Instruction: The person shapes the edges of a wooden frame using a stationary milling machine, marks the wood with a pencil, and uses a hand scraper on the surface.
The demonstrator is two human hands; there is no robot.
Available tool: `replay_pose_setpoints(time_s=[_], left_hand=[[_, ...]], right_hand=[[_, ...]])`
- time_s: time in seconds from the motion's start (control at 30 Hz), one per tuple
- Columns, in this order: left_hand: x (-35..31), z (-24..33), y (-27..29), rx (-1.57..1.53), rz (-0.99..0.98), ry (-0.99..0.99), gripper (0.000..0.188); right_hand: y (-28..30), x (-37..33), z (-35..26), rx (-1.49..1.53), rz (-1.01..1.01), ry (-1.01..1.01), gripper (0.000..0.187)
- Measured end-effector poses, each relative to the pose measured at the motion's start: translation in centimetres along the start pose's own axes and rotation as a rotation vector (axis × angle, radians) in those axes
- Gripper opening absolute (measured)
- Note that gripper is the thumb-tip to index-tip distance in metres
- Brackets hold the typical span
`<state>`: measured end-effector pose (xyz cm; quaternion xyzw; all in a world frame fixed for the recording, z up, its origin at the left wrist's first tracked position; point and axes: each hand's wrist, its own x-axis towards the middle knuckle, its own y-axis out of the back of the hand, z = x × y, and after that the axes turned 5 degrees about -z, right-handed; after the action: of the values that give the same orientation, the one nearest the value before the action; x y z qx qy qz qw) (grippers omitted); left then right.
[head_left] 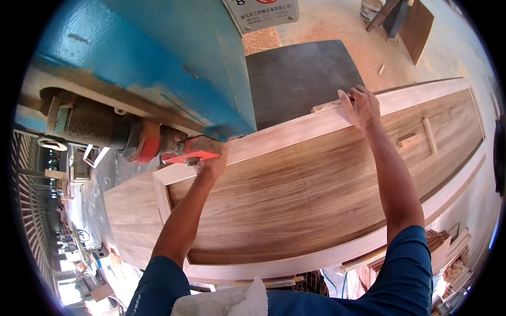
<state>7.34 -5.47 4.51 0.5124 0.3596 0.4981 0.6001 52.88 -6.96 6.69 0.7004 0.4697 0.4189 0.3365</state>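
Observation:
A long framed wooden panel (284, 200) with pale border rails and a brown grained centre lies in front of me, across the dark grey machine table (305, 68). My right hand (362, 108) is at its far rail, fingers bent over the edge. A short wood strip (326, 106) lies along that edge beside the thumb. My left hand (212, 167) reaches toward the far rail's left part. Its fingers are hidden behind the red metal guard (192, 151) of the machine. Two small wood pieces, a block (409, 141) and a stick (430, 135), rest on the panel.
The large blue machine body (147, 58) overhangs the upper left, with a dusty ribbed shaft (97, 124) below it. A brown board (416, 31) and a bucket (370, 9) stand at the far right. Stacked wood strips (448, 258) sit lower right. Sawdust covers the floor beyond.

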Motion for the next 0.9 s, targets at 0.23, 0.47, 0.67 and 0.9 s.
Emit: replay_pose_setpoints(time_s=[0.23,0.47,0.67,0.9], left_hand=[[-1.2,2.2,0.8,0.052,-0.038,0.057,0.038],[-2.4,-1.9,-3.3,0.342,0.175,-0.181,0.028],[-3.4,-4.7,-5.0,0.58,0.333,-0.285,0.04],[-3.7,-2.0,-3.5,0.651,0.353,-0.392,0.045]], right_hand=[[-0.6,0.0,0.7,0.014,0.004,0.027,0.051],[-0.6,-0.1,1.0,0.029,0.007,0.048,0.05],[-0.2,-0.2,0.1,0.024,-0.06,0.03,0.049],[0.2,-0.3,0.8,0.005,-0.088,0.025,0.05]])
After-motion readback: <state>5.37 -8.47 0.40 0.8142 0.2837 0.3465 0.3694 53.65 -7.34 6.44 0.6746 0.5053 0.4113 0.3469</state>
